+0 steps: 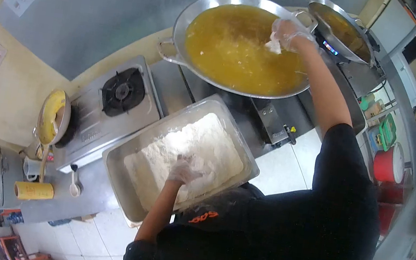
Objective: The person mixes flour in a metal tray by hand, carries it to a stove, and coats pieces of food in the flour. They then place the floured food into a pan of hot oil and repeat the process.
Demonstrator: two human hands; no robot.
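Note:
My right hand (290,35), in a clear plastic glove, is closed on a white floured piece (273,45) over the right part of a wide metal pan (179,30) of yellow oil (240,49). Down in a rectangular metal tray (120,187), my left hand (183,172), also gloved, rests in white flour (190,141). Its fingers are spread, partly dusted and hidden by flour, and no object shows in them. The tray lies between my body and the pan.
A second oil pan (339,29) stands at the upper right. On the left are a gas burner (123,91), a small pan with yellow contents (53,116), a yellow roll (33,190), a white spoon (74,188) and a large pot (5,176). A red bucket (389,163) is far right.

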